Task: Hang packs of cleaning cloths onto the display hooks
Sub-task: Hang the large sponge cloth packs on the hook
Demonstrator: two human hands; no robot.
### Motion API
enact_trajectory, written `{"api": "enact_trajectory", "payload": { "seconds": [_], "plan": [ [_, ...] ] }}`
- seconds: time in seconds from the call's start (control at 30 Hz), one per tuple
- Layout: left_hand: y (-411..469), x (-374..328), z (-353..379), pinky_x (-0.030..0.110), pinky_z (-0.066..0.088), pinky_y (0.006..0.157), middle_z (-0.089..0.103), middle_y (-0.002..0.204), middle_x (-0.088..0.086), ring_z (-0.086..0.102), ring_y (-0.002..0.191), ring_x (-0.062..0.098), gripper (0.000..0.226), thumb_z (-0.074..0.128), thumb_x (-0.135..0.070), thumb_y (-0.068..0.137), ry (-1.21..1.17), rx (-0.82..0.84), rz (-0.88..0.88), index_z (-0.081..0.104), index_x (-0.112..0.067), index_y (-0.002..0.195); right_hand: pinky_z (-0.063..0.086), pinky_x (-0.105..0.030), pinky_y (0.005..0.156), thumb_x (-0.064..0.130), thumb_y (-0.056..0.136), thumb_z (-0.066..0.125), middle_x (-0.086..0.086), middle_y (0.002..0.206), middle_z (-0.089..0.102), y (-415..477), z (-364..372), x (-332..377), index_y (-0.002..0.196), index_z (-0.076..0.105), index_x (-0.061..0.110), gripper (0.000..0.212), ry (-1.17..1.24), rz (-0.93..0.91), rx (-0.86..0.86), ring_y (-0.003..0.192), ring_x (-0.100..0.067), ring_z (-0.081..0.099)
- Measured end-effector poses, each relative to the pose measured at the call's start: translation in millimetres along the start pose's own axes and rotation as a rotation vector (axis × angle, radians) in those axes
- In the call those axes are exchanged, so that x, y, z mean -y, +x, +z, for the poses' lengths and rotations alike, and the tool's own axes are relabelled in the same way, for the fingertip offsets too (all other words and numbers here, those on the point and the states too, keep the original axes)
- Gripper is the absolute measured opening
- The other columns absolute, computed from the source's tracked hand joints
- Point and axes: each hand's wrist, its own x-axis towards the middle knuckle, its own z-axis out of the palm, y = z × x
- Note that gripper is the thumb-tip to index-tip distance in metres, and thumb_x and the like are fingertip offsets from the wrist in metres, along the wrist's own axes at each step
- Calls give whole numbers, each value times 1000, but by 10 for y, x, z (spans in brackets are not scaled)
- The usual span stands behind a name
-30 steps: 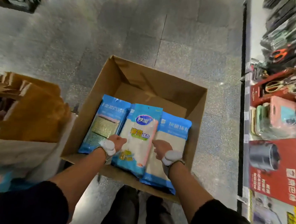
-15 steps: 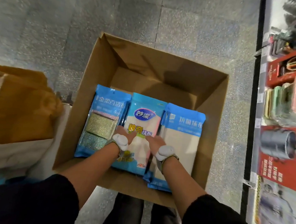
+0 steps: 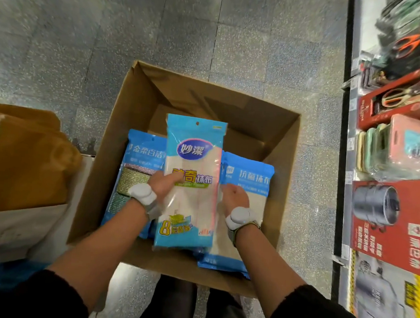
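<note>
Both hands, left hand [image 3: 164, 185] and right hand [image 3: 233, 199], hold the middle pack [image 3: 191, 182] above the box [image 3: 281, 163] mid-frame, nothing looks hung yet, and two packs wait inside.

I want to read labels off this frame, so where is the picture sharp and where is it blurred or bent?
Head view: the middle pack between both hands is sharp enough to read; the shelf goods at the right edge are smeared by motion blur; the wide lens bows the cardboard box and floor tiles; no strong glare.
</note>
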Motion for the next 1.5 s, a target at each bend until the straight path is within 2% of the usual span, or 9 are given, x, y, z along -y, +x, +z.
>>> {"api": "enact_trajectory", "payload": {
  "seconds": [0.2, 0.33, 0.47, 0.7, 0.77, 0.9, 1.03, 1.17, 1.5],
  "plan": [
    [-74, 151, 595, 46, 59, 91, 78, 93, 9, 71, 91, 31, 32, 77, -28, 72, 153, 316, -24, 76, -12, 100, 47, -37, 86, 44, 94, 44, -13, 110, 66, 155, -306, -225, 112, 64, 2, 49, 167, 79, -211, 100, -28, 61],
    [-56, 352, 1041, 23, 52, 63, 67, 86, -6, 67, 86, 16, 29, 76, -33, 85, 214, 319, 23, 64, -16, 105, 55, -45, 92, 64, 54, 48, -9, 117, 71, 574, -292, -977, 124, 63, 11, 89, 164, 120, -223, 108, -30, 68],
    [225, 615, 1155, 32, 58, 80, 76, 103, 6, 72, 93, 23, 82, 81, -69, 57, 181, 259, -54, 70, -14, 115, 52, -47, 98, 66, 46, 56, -10, 127, 66, 558, -285, -1068, 132, 55, 12, 101, 183, 178, -165, 117, -33, 63],
    [149, 508, 963, 39, 61, 77, 78, 95, 11, 73, 78, 29, 42, 83, -52, 73, 181, 235, -106, 72, -15, 90, 47, -31, 101, 80, 64, 65, 1, 128, 63, 315, -465, -902, 134, 57, 14, 97, 109, 225, 14, 113, -24, 63],
    [20, 431, 905, 26, 56, 54, 75, 70, 2, 69, 59, 15, 26, 73, -40, 89, 205, 251, -118, 63, -17, 84, 49, -35, 102, 91, 56, 62, -1, 128, 66, 402, -448, -1007, 134, 59, 14, 109, 108, 233, 44, 111, -27, 66],
    [-27, 346, 952, 24, 46, 45, 70, 64, -6, 64, 55, 10, 30, 66, -42, 92, 189, 294, -145, 63, -14, 103, 51, -45, 103, 90, 45, 71, -4, 139, 56, 519, -366, -1174, 147, 39, 12, 132, 247, 247, 90, 117, -30, 63],
    [-28, 379, 930, 45, 57, 91, 76, 105, 12, 71, 97, 31, 67, 77, -56, 57, 115, 297, -110, 72, -14, 110, 61, -40, 84, 63, 70, 79, -5, 109, 75, 204, -480, -879, 128, 60, 5, 84, 327, 149, 124, 92, -24, 75],
    [-264, 194, 816, 51, 55, 95, 74, 117, 14, 70, 108, 35, 39, 68, -36, 94, 34, 374, 40, 65, -17, 129, 62, -45, 82, 66, 63, 82, -3, 96, 79, 101, -599, -628, 111, 72, 13, 73, 351, 58, 180, 84, -22, 77],
    [-1252, 71, 351, 56, 45, 109, 68, 132, 14, 64, 122, 36, 60, 53, -66, 91, -416, 316, 78, 66, -23, 131, 62, -38, 80, 26, 86, 72, -9, 105, 75, -497, -1034, 78, 116, 66, 12, 33, 358, -140, 379, 88, -24, 74]
  ]
}}
